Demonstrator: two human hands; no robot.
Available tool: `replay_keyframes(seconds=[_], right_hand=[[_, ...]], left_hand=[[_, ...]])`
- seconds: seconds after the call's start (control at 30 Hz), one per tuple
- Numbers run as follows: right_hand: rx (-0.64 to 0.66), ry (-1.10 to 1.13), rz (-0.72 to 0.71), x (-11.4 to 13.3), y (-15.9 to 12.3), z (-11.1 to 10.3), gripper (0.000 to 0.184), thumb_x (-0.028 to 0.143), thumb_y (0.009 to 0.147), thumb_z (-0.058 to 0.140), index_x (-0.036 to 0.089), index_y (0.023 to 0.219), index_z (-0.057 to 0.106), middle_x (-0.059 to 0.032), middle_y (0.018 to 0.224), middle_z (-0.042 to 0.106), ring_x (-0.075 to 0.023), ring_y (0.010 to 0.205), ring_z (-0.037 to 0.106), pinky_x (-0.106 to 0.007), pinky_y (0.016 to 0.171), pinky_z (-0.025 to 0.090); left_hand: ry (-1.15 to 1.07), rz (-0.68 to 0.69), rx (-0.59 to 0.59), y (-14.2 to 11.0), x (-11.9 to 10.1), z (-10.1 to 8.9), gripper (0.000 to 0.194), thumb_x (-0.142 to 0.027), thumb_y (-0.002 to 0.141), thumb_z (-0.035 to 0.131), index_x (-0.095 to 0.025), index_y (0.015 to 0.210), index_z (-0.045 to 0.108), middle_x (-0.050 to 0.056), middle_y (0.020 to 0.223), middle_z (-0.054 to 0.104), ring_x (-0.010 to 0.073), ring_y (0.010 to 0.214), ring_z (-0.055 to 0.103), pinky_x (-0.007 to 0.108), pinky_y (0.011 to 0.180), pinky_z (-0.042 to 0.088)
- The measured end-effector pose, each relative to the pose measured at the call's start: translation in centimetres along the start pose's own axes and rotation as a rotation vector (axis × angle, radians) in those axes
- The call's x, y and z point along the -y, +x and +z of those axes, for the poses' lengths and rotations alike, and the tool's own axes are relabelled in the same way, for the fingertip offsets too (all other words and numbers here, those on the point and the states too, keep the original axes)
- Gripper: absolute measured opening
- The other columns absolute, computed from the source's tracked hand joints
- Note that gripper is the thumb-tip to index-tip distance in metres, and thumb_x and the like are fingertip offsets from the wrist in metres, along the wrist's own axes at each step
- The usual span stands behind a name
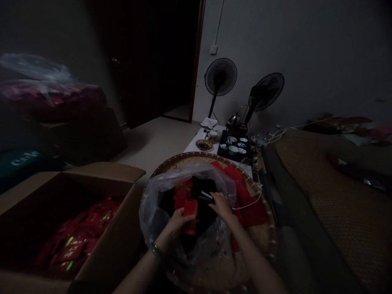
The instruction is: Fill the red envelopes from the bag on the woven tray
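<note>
My left hand (180,221) grips a small red packet (190,208), thumb across its front. Beside it, my right hand (221,204) has its fingers closed around a slim dark item with a pale strip (206,195); its kind is too dim to make out. Both hands are over an opened clear plastic bag (153,196), which holds black material (204,220) and more red pieces (183,190). The bag lies in a round woven basket (211,275). Red cloth-like pieces (252,210) lie along its right side, and a white cord (248,205) runs near my right hand.
At left stands an open cardboard box (107,232) with many red packets (75,245). Behind the basket, a low table (196,141) bears a tea tray (225,152) with cups. Two fans (220,76) stand by the wall. A woven mat (330,192) covers the seat at right.
</note>
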State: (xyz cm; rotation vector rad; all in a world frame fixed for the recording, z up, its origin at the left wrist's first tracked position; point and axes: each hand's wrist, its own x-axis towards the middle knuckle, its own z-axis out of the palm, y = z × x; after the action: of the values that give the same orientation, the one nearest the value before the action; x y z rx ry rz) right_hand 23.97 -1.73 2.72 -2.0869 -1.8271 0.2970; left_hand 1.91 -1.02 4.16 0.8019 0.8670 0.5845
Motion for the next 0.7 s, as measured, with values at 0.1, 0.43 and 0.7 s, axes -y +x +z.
replay_keyframes(seconds=[0.1,0.43,0.7], right_hand=[[0.022,0.345,0.047,-0.9,0.8,-1.6,0.052,0.02,0.062,0.068,0.015,0.112,0.057,-0.0109,0.109,0.062,-0.0256,0.1,0.055,-0.038,0.086,0.042],[0.273,0.628,0.014,-0.3,0.3,-5.1,0.05,0.024,0.052,0.074,0.014,0.101,0.065,-0.0075,0.1,0.067,-0.0249,0.094,0.06,-0.037,0.084,0.044],[0.197,0.575,0.017,-0.5,0.7,-4.1,0.037,0.023,0.055,0.072,0.015,0.091,0.069,-0.0063,0.088,0.07,-0.0234,0.086,0.061,-0.034,0.077,0.046]], left_hand=[[0.026,-0.008,-0.015,0.6,-0.2,0.2,0.042,-0.029,0.048,0.08,-0.012,0.082,0.061,0.005,0.07,0.067,0.0175,0.059,0.063,0.024,0.05,0.047],[0.034,0.03,0.038,3.2,0.2,4.3,0.038,-0.027,0.047,0.081,-0.012,0.076,0.061,0.002,0.061,0.064,0.0131,0.05,0.058,0.024,0.051,0.044],[0.038,0.068,0.033,3.2,0.4,5.6,0.043,-0.028,0.04,0.083,-0.01,0.074,0.063,0.002,0.062,0.064,0.0128,0.052,0.057,0.025,0.056,0.044]])
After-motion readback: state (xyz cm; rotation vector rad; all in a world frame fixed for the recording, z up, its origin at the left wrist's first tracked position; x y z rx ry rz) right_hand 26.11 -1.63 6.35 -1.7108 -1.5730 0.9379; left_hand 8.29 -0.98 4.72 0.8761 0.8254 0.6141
